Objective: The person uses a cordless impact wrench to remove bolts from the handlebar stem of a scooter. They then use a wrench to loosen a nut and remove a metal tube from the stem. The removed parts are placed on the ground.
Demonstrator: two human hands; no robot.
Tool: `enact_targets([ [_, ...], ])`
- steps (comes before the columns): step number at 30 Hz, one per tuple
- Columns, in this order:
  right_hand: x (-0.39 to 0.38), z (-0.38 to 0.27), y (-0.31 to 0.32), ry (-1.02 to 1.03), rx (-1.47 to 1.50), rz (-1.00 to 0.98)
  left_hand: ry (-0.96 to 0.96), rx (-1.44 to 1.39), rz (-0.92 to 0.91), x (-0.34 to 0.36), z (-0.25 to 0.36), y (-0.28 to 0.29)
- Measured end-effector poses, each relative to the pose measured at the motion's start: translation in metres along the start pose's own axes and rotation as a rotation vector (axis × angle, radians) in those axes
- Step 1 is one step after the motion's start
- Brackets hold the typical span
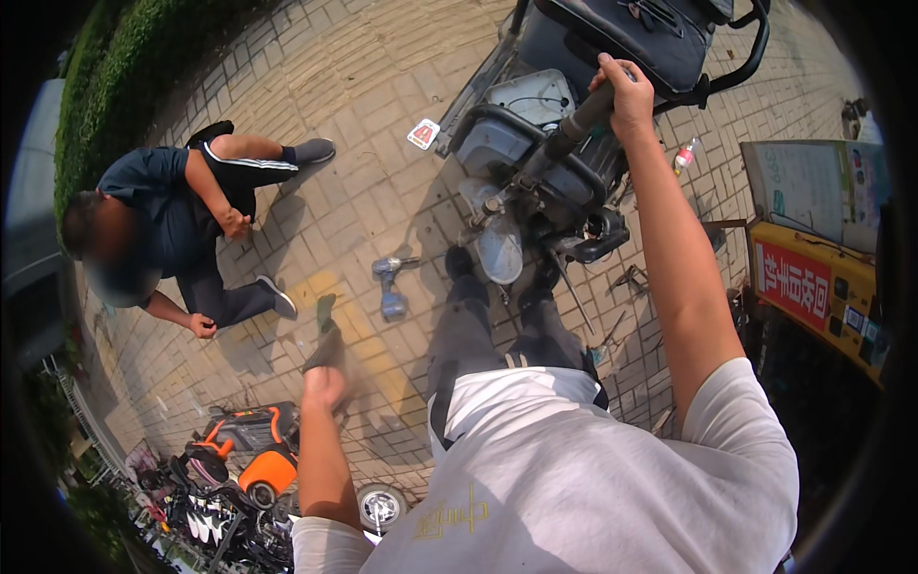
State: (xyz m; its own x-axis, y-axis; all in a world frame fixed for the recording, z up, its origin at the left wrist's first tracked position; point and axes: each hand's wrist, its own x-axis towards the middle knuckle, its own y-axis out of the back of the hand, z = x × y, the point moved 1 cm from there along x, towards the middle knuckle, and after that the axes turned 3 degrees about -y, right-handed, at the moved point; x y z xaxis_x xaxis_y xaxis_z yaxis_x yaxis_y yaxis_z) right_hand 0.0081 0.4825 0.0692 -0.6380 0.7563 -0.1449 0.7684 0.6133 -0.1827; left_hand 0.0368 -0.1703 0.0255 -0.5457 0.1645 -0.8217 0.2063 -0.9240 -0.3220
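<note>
My right hand (626,100) grips a dark handlebar tube (579,120) on a black vehicle (564,172), whose seat, frame bars and exposed front fittings show at the upper centre. My left hand (325,381) is low at the left, with a blurred dark green, cloth-like thing (323,340) at it; its fingers are smeared, and I cannot tell how they sit. A blue cordless impact driver (392,292) lies on the pavers between that hand and the vehicle. Long metal tools (583,306) lie beside my feet.
Another person (172,220) crouches at the left, near a hedge (105,77). An orange scooter (268,469) and several parked vehicles stand lower left. A yellow signboard cabinet (837,306) is at the right, near a plastic bottle (685,156) on the paved ground (249,86).
</note>
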Motion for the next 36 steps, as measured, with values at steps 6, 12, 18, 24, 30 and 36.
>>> enact_targets([
  [6, 0.0, 0.001, -0.002, 0.008, -0.014, -0.007, -0.207, 0.283, 0.068, 0.015, -0.001, 0.04],
  [12, 0.002, 0.003, 0.0, 0.033, 0.023, -0.012, -0.345, 0.45, 0.523, 0.016, -0.003, 0.043],
  [18, 0.001, 0.003, -0.001, 0.039, 0.008, 0.004, -0.232, 0.415, 0.292, 0.02, 0.002, 0.034],
  [24, 0.001, 0.002, 0.002, 0.031, -0.003, 0.035, -0.25, 0.813, 0.069, 0.021, 0.01, 0.016],
  [30, -0.002, 0.0, -0.003, 0.005, 0.001, 0.03, -0.346, 1.19, 0.217, 0.052, 0.005, 0.046],
  [36, -0.004, -0.001, -0.003, 0.021, -0.012, 0.041, -0.489, 1.579, 0.132, 0.08, 0.006, -0.001],
])
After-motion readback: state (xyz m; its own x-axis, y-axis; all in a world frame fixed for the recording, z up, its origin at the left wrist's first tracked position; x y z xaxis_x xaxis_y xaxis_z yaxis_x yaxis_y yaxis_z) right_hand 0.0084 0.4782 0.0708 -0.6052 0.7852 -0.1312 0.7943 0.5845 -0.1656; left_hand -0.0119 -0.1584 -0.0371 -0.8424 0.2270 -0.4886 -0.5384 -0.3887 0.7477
